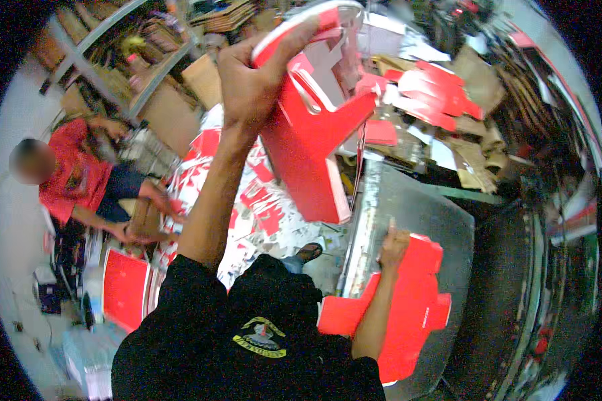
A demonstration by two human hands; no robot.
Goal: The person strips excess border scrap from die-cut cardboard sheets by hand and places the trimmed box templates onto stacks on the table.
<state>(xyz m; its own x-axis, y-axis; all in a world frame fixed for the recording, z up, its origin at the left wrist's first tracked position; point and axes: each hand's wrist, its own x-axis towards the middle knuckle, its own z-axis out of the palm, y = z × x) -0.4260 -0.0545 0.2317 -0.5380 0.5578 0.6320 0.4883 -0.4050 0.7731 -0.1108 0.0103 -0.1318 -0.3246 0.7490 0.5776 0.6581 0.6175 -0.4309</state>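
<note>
Raised high at the upper middle, my left hand is closed around a thick stack of red cardboard box blanks. The stack is tilted, with tabs and cut-outs along its edges, and its upper part is blurred. Lower right, my right hand has its fingers curled at the far edge of a flat red box blank. That blank lies on a dark grey metal plate, partly under my right forearm. The fingers' exact grip on it is small and blurred.
Red and white scraps litter the floor ahead. At left, a person in a red shirt bends low beside a red sheet stack. More red blanks lie on a cluttered pile at back right. A metal rack stands back left.
</note>
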